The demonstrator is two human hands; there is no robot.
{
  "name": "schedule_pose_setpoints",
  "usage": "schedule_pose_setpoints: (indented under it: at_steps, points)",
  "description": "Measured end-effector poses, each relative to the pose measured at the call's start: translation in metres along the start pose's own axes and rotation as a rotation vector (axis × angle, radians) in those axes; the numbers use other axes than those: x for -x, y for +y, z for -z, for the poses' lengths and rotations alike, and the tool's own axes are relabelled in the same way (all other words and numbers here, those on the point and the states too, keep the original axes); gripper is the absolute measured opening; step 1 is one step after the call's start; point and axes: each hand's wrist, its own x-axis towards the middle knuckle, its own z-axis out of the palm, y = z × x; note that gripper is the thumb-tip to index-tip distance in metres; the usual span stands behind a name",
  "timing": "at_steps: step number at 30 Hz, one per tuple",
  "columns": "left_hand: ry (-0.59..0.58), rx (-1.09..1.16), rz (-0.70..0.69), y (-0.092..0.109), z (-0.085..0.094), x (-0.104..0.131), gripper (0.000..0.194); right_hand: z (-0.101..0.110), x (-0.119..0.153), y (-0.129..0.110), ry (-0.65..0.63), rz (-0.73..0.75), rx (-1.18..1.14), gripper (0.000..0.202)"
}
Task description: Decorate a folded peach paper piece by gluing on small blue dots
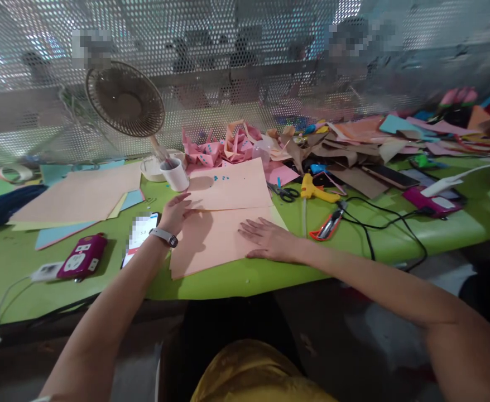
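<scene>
Peach paper sheets (224, 237) lie on the green table before me, with a crease or edge running across them. My right hand (270, 240) rests flat on the near part, fingers spread. At the left edge of the paper is my left hand (176, 212), its fingers stretched out and touching the sheet; a watch (164, 237) is on that wrist. Small blue bits (221, 178) are scattered on the far part. Beside the paper's right edge are black scissors (284, 192), a yellow glue gun (318, 191) and an orange box cutter (328, 223).
A phone (140, 237) and a purple power strip (83, 257) lie left, near more peach sheets (86, 192). A white cup (175, 176) and a fan (125, 100) stand behind. Folded pink paper (224, 146) and brown scraps (332, 151) line the back; a black cable (379, 223) trails right.
</scene>
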Motion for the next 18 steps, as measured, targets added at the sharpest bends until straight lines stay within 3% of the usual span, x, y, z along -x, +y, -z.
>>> schedule_pose_setpoints:
  at_steps: [4,8,9,11,14,15,16,18]
  points:
    - [-0.004,-0.11,-0.056,0.004,0.009,0.017,0.04,-0.004,0.002,-0.006,0.07,0.022,0.082,0.062]
    - [-0.021,-0.518,-0.27,0.008,0.013,0.046,0.039,-0.005,0.003,-0.013,0.119,0.002,0.096,0.047]
    - [-0.087,-0.604,-0.329,0.011,0.012,0.056,0.037,-0.002,0.003,-0.015,0.115,-0.013,0.079,0.045]
    - [-0.348,-0.765,-0.443,0.016,0.008,0.08,0.037,0.007,0.002,-0.02,0.093,-0.055,0.001,0.043]
    - [-0.85,-1.027,-0.575,0.022,-0.002,0.114,0.067,0.027,0.003,-0.03,0.075,-0.121,-0.152,0.043]
    - [-0.931,-1.117,-0.637,0.022,-0.004,0.123,0.073,0.033,0.005,-0.034,0.076,-0.132,-0.187,0.043]
    - [-0.976,-1.192,-0.684,0.021,-0.006,0.13,0.068,0.04,0.007,-0.036,0.075,-0.132,-0.214,0.044]
    - [-0.926,-1.307,-0.702,0.016,-0.006,0.137,0.044,0.05,0.014,-0.036,0.041,-0.09,-0.273,0.046]
